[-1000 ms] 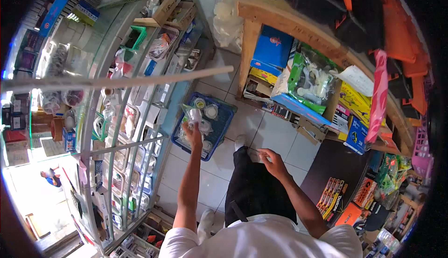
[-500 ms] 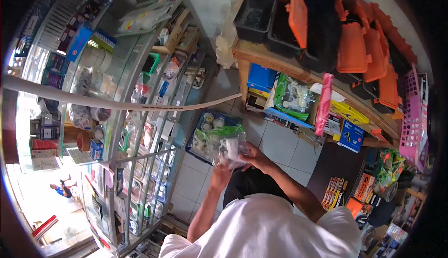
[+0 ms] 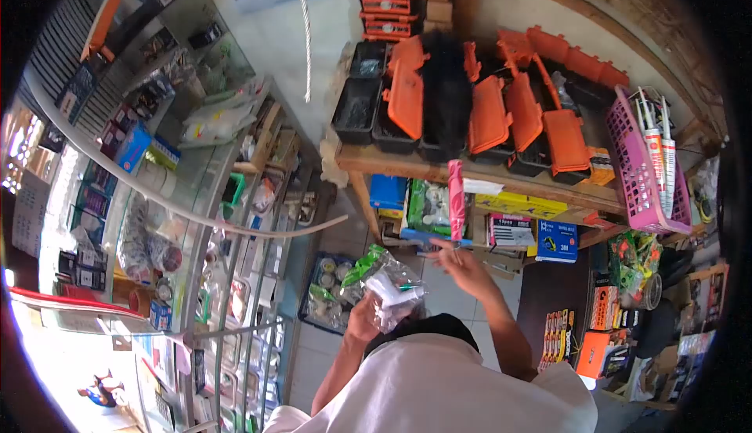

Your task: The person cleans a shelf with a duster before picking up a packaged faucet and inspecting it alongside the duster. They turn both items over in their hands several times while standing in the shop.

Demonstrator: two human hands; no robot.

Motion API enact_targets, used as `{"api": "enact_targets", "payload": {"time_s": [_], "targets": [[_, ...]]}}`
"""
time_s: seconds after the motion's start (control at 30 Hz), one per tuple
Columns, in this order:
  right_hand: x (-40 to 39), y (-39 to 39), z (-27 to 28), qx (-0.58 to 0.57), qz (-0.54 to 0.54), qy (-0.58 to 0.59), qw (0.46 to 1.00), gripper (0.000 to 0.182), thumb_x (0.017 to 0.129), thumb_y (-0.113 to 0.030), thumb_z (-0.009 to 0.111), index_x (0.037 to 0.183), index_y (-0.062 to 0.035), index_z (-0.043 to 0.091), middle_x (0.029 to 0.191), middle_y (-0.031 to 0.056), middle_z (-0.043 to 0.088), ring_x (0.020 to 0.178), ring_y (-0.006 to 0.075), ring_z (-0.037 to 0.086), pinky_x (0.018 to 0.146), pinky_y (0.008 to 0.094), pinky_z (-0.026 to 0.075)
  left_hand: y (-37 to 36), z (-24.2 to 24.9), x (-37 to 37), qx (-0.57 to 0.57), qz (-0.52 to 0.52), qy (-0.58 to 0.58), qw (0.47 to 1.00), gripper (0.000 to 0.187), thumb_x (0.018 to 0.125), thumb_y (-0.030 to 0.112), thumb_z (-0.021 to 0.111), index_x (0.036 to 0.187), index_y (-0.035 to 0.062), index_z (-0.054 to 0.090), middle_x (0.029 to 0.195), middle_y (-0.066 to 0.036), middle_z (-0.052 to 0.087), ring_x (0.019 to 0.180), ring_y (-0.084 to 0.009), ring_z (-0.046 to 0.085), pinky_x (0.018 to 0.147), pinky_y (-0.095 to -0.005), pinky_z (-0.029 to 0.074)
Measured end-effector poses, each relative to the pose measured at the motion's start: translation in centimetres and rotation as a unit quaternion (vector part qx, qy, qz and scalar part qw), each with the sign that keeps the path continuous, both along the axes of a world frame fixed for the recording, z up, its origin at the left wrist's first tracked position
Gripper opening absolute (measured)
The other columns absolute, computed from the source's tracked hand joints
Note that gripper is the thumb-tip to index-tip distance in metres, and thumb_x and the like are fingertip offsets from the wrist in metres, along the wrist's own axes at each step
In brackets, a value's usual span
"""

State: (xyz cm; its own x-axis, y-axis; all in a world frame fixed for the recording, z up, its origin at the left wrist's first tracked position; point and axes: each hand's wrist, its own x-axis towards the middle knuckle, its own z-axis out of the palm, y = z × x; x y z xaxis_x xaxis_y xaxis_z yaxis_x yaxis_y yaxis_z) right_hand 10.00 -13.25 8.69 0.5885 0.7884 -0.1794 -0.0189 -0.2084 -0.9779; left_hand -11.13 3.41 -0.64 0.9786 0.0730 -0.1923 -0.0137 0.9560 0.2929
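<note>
A clear plastic bag (image 3: 389, 286) with a green top and white plastic pieces inside is held up in front of my chest. My left hand (image 3: 362, 319) is closed on its lower left side, partly hidden by the bag. Away from the bag, to its right, my right hand (image 3: 462, 270) reaches forward with fingers stretched and apart, holding nothing I can see. Just beyond those fingers hangs a pink wrapped roll (image 3: 456, 190) at the shelf edge. Beneath the bag, a dark blue tray (image 3: 301, 319) contains round items and more green-topped bags.
A wooden shelf (image 3: 392, 159) ahead carries black bins with orange lids (image 3: 489, 116). At its right end sits a pink basket (image 3: 627, 159) with sealant tubes (image 3: 656, 151). Glass display shelves (image 3: 188, 237) line the left, crossed by a pale hose (image 3: 180, 212).
My right hand has let go of the bag and moved right and forward, its fingers opening. The bag stays in my left hand, now tilted. The view has shifted, showing more of the upper shelf.
</note>
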Motion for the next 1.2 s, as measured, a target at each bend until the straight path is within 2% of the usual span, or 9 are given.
{"api": "enact_targets", "payload": {"time_s": [0.17, 0.23, 0.33, 0.47, 0.7, 0.83, 0.9, 1.1, 1.2], "targets": [[4.0, 0.9, 7.3, 0.161, -0.047, 0.193, 0.967, 0.065, 0.096, -0.061, 0.032, 0.135, -0.0108, 0.044, 0.121, 0.0158, 0.061, 0.109, 0.0257, 0.061, 0.086, 0.0399, 0.048, -0.1, 0.7, 0.3, 0.026, 0.0, 0.02, 0.999, 0.06, 0.093, 0.035, 0.053, 0.144, 0.0105, 0.033, 0.144, -0.015, 0.041, 0.132, -0.0363, 0.04, 0.105, -0.0571, 0.036], [4.5, 2.1, 9.9, 0.279, -0.017, 0.362, 0.889, 0.059, 0.097, -0.055, 0.037, 0.135, -0.0107, 0.044, 0.12, 0.0157, 0.061, 0.103, 0.0262, 0.062, 0.079, 0.0378, 0.051, 0.2, -0.3, 0.1, 0.038, 0.0, 0.051, 0.998, 0.057, 0.094, 0.035, 0.052, 0.144, 0.0114, 0.033, 0.143, -0.015, 0.041, 0.132, -0.0357, 0.04, 0.105, -0.0574, 0.036], [6.0, 3.9, 10.1, 0.347, 0.037, 0.442, 0.826, 0.05, 0.099, -0.045, 0.043, 0.135, -0.0118, 0.043, 0.108, 0.013, 0.063, 0.094, 0.0264, 0.064, 0.07, 0.0362, 0.052, 0.6, -0.3, 0.5, 0.007, 0.067, 0.088, 0.994, 0.057, 0.097, 0.047, 0.04, 0.143, 0.0136, 0.036, 0.141, -0.014, 0.045, 0.131, -0.0372, 0.041, 0.104, -0.062, 0.035], [4.2, 3.5, 12.8, 0.334, 0.061, 0.403, 0.85, 0.037, 0.096, -0.026, 0.053, 0.13, -0.0134, 0.046, 0.083, 0.0078, 0.057, 0.076, 0.0214, 0.062, 0.064, 0.0355, 0.052, 0.7, 2.3, 0.7, -0.051, 0.082, 0.047, 0.994, 0.063, 0.095, 0.055, 0.038, 0.142, 0.0136, 0.036, 0.139, -0.014, 0.047, 0.129, -0.0393, 0.043, 0.102, -0.0641, 0.035], [-1.4, -2.8, 5.7, 0.234, 0.166, 0.263, 0.921, 0.034, 0.092, -0.019, 0.059, 0.122, -0.0117, 0.043, 0.076, 0.0086, 0.053, 0.061, 0.0173, 0.054, 0.054, 0.0292, 0.046, 1.7, 2.6, 1.7, -0.011, 0.173, 0.039, 0.984, 0.057, 0.096, 0.049, 0.039, 0.142, 0.0132, 0.038, 0.141, -0.013, 0.045, 0.127, -0.0396, 0.044, 0.105, -0.0602, 0.035], [-5.0, -7.1, 2.6, 0.141, 0.072, 0.297, 0.942, 0.016, 0.097, -0.021, 0.055, 0.098, -0.0067, 0.047, 0.066, -0.0016, 0.044, 0.053, 0.0067, 0.04, 0.047, 0.0242, 0.034, 1.9, 3.7, 2.5, -0.012, 0.184, 0.035, 0.982, 0.054, 0.098, 0.045, 0.038, 0.141, 0.0133, 0.039, 0.139, -0.013, 0.047, 0.125, -0.0394, 0.046, 0.102, -0.0595, 0.038], [-5.9, -8.9, 1.4, 0.03, 0.047, 0.118, 0.991, 0.022, 0.1, -0.027, 0.05, 0.09, -0.0077, 0.049, 0.061, -0.0037, 0.04, 0.052, 0.0058, 0.038, 0.047, 0.0245, 0.033, 2.3, 3.2, 2.8, -0.019, 0.143, -0.009, 0.989, 0.052, 0.098, 0.044, 0.038, 0.137, 0.0103, 0.045, 0.135, -0.013, 0.052, 0.122, -0.0392, 0.049, 0.1, -0.0561, 0.04], [-10.3, -14.5, -2.5, -0.122, 0.088, 0.054, 0.987, 0.022, 0.097, -0.023, 0.052, 0.088, -0.0033, 0.055, 0.067, -0.0008, 0.055, 0.061, 0.0061, 0.051, 0.056, 0.0233, 0.042, 1.2, 4.6, 4.4, -0.052, 0.131, -0.037, 0.989, 0.055, 0.1, 0.044, 0.03, 0.141, 0.0084, 0.039, 0.14, -0.012, 0.046, 0.128, -0.0331, 0.045, 0.106, -0.0515, 0.035], [-11.6, -16.0, -3.0, -0.078, -0.051, 0.066, 0.993, 0.032, 0.096, -0.024, 0.055, 0.109, 0.0039, 0.062, 0.074, 0.0051, 0.058, 0.07, 0.0125, 0.054, 0.067, 0.0287, 0.047, -0.4, 7.1, 4.5, -0.023, 0.152, 0.016, 0.988, 0.059, 0.098, 0.05, 0.03, 0.14, 0.0094, 0.042, 0.138, -0.012, 0.049, 0.128, -0.0307, 0.046, 0.108, -0.046, 0.035]]}}
